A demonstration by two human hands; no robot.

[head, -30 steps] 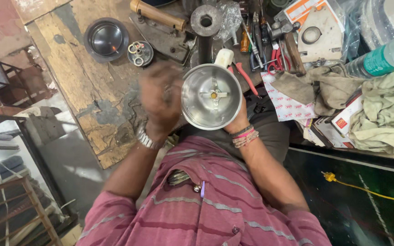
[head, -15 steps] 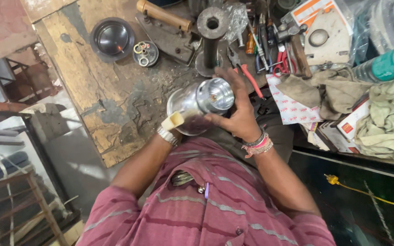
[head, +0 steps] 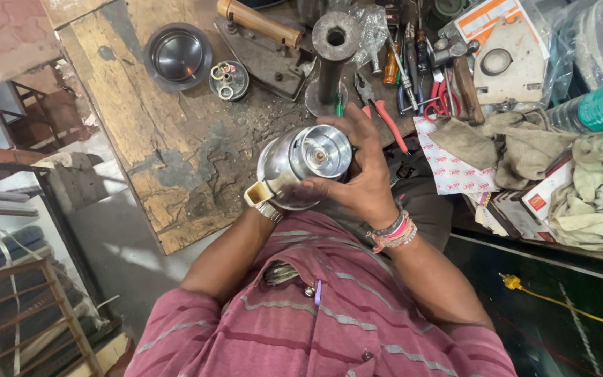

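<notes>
A shiny steel mixer jar [head: 300, 162] with a cream handle [head: 255, 193] is held over my lap, its base with the small drive coupling turned up toward me. My right hand [head: 361, 173] wraps over the jar's right side, fingers curled around the base rim; beaded bands circle that wrist. My left hand [head: 278, 201] grips the jar from below near the handle and is mostly hidden behind it; only the wrist with a metal watch shows.
Beyond the jar lies a worn wooden bench [head: 155, 132] holding a dark round bowl [head: 177, 56], a small tin of rings [head: 229, 79], an old iron with a wooden handle [head: 263, 35], a metal post [head: 333, 52], red-handled pliers [head: 387, 120], rags [head: 598, 188] and a green-capped bottle [head: 598, 106].
The jar's open mouth faced me a second ago; it has been turned over so its base faces up. My right hand shifted over the base and my left went underneath.
</notes>
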